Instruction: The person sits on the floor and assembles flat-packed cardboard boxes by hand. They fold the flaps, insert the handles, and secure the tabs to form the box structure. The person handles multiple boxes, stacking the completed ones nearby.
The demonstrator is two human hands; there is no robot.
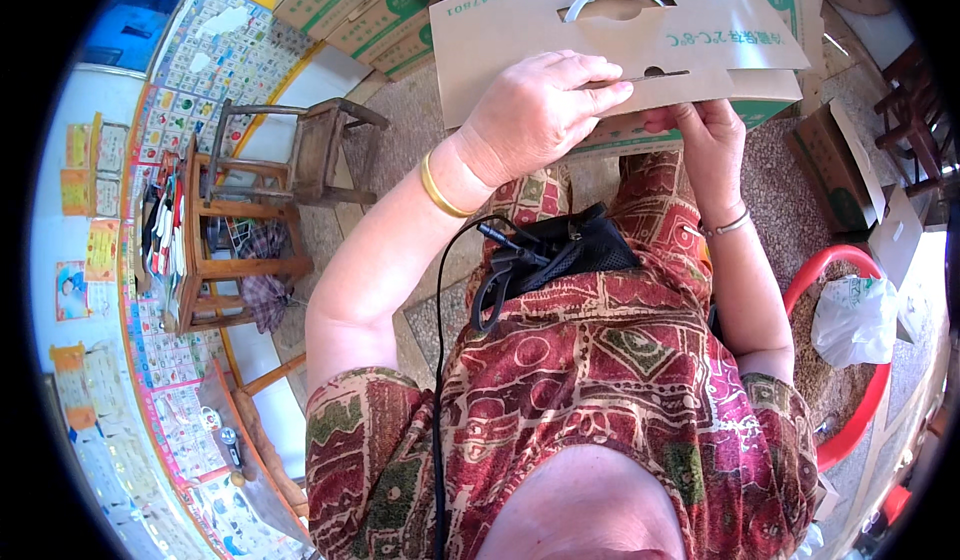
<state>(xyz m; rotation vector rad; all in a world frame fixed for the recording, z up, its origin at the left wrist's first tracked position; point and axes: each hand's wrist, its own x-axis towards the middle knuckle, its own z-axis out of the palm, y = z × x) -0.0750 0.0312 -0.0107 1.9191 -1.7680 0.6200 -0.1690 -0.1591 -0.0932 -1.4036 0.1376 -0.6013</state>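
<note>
A brown cardboard carton (560,45) with green printing and a white carry handle (615,0) is held up in front of me, over my lap. My left hand (545,110), with a gold bangle at the wrist, closes on the carton's near flap beside a cut slit; thumb and index finger lie along the slit. My right hand (712,145) grips the near lower edge from below, its fingertips partly hidden under the cardboard. A green-printed lower panel (750,110) shows beneath the flap. Resting on my lap is a black pouch (580,250) with a cable.
Similar cartons (360,15) are stacked at the far left. Wooden stools (325,150) stand to the left near a poster-covered wall. At right are an open carton (835,165), a red-rimmed round container (830,260) and a white plastic bag (855,320).
</note>
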